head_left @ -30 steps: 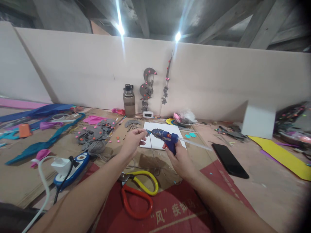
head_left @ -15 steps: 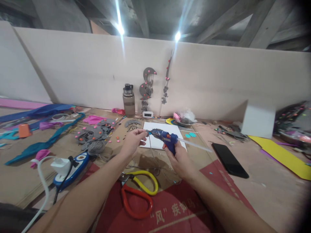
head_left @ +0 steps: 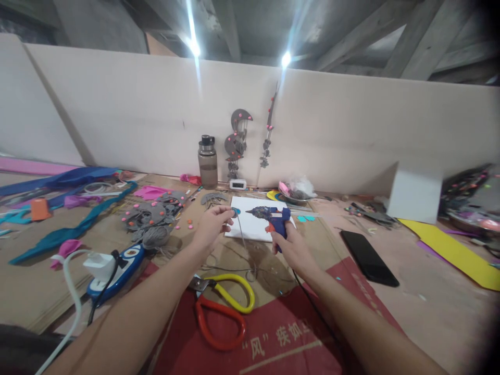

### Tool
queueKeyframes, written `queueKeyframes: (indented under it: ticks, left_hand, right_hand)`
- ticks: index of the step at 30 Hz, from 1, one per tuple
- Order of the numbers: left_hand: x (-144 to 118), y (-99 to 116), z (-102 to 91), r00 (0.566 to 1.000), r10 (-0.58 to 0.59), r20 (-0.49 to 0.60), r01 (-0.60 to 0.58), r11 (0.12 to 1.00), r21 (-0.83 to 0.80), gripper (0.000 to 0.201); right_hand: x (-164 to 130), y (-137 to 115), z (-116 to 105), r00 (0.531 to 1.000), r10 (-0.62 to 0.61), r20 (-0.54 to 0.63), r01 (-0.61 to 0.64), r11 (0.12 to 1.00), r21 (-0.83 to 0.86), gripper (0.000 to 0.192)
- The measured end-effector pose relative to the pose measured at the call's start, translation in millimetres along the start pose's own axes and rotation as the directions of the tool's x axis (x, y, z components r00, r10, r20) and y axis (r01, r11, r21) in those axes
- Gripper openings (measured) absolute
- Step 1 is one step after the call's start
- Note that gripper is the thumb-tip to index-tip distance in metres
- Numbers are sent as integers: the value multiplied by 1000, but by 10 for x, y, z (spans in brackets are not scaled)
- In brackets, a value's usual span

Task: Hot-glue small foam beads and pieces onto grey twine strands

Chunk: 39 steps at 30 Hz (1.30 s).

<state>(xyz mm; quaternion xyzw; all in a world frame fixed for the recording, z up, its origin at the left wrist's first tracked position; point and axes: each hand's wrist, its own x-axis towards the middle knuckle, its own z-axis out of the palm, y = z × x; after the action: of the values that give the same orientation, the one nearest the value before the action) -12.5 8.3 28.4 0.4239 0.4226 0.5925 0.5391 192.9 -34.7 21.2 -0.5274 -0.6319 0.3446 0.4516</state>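
My right hand (head_left: 292,250) grips the handle of a blue glue gun (head_left: 269,215), held level with its nozzle pointing left. My left hand (head_left: 213,227) pinches a small teal disc (head_left: 235,212) with a thin grey string (head_left: 242,237) hanging from it. A short gap separates the nozzle from the disc. Both hands hover over the near edge of a white board (head_left: 253,221) lying on the cardboard-covered table. The gun's black cord (head_left: 312,302) runs down along my right forearm.
Yellow-and-red scissors (head_left: 224,307) lie on a red sheet below my hands. A black phone (head_left: 369,258) is to the right, a blue power strip (head_left: 117,265) with white plug to the left. A bottle (head_left: 207,162), grey felt pieces (head_left: 152,213) and hanging ornaments (head_left: 236,143) stand farther back.
The glue gun has pulled back to the right, away from the disc, and now sits level. My left hand stays nearly still, holding the disc.
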Motion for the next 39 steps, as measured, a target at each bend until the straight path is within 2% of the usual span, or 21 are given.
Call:
queueKeyframes:
  ticks: [4,6,8,10,12,14,16,19,21,23,26,29,31,34,36,39]
  left_hand:
    - [-24,-54,43,997,56,50,-61,994,91,18]
    - [-56,-65,71,992,82,94,-96,982,161,16]
    - [-88,-67,96,988,79,131,-104,975,198,16]
    - [-109,-64,114,986,58,156,-89,976,200,18]
    - [-118,-64,128,984,48,170,-80,980,183,20]
    - [-122,-63,140,984,51,172,-79,984,158,23]
    - [-130,-58,150,984,59,171,-84,986,143,24]
    - [-163,-30,160,980,102,172,-141,963,231,23]
    - [-199,-3,163,969,185,166,-232,911,342,20]
    - [-241,26,166,945,287,156,-327,842,430,16]
    - [-302,80,175,910,387,149,-409,777,478,11]
    - [-338,142,179,896,424,134,-432,755,493,9]
    - [-339,173,173,898,425,112,-420,753,506,8]
    - [-310,185,158,936,326,130,-349,815,464,12]
    - [-283,175,153,959,221,175,-275,875,398,15]
    - [-257,156,165,973,130,191,-186,931,315,16]
  right_hand:
    - [147,169,-68,985,172,8,-168,974,-154,9]
    - [207,240,-109,978,205,30,-191,948,-253,13]
    - [247,295,-152,983,184,6,-172,926,-336,18]
    - [262,327,-192,994,85,-64,-104,906,-411,20]
    - [252,328,-220,988,-75,-136,-6,858,-514,18]
    - [220,290,-223,957,-234,-173,81,784,-615,11]
    - [175,218,-186,929,-329,-172,153,761,-630,9]
    - [102,95,-44,932,-338,-132,248,859,-447,14]
    - [62,37,91,955,-281,-95,256,942,-215,20]
    - [36,-3,230,980,-194,-40,196,979,58,32]
    - [23,-64,394,994,-72,85,34,921,389,49]
    - [25,-159,470,989,-16,146,-55,882,468,50]
    - [26,-234,472,996,-17,82,-14,931,365,42]
    - [24,-331,426,980,-194,-52,196,979,47,23]
    - [24,-370,384,938,-336,-87,321,935,-151,10]
    - [33,-383,330,888,-448,-99,400,862,-312,9]
